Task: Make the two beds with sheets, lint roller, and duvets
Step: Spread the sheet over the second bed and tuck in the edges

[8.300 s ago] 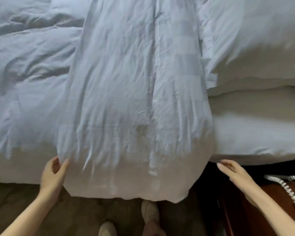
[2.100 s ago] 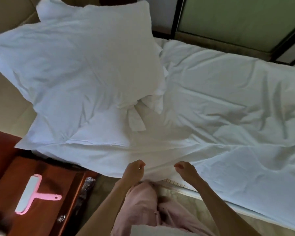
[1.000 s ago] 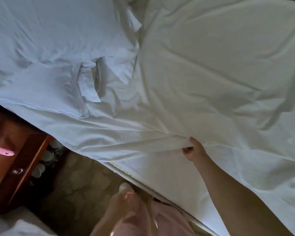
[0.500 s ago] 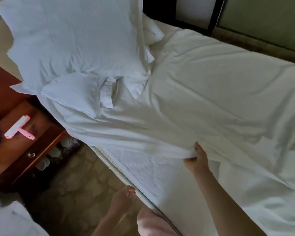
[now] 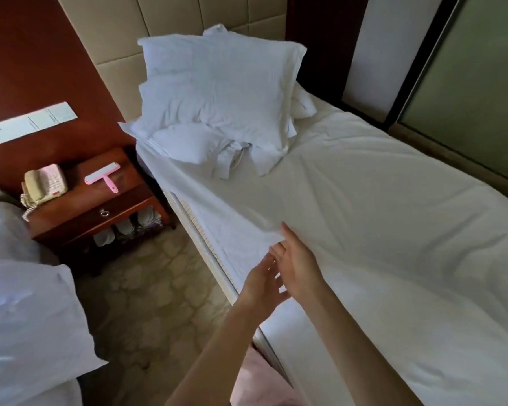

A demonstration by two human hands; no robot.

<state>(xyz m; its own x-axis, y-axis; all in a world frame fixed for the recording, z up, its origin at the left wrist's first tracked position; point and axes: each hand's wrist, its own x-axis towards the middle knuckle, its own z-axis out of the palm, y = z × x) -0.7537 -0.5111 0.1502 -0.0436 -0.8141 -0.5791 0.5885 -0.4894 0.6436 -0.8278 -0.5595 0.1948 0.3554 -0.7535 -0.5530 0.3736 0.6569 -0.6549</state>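
A sheet [image 5: 364, 218] was spread over the bed [image 5: 235, 241]; a roller [image 5: 103, 175] was laid on the nightstand [image 5: 82, 199]. Left hand [image 5: 261, 284] and right hand [image 5: 301, 265] were held open-fingered at the sheet's edge.

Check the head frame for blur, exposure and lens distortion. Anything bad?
Head view: left hand fingers smeared by motion blur, right hand sharper; white sheet bright, wrinkles readable, no glare; nightstand and floor dim; mattress edge and wall panels bow from the wide-angle lens; lint roller crisp enough.
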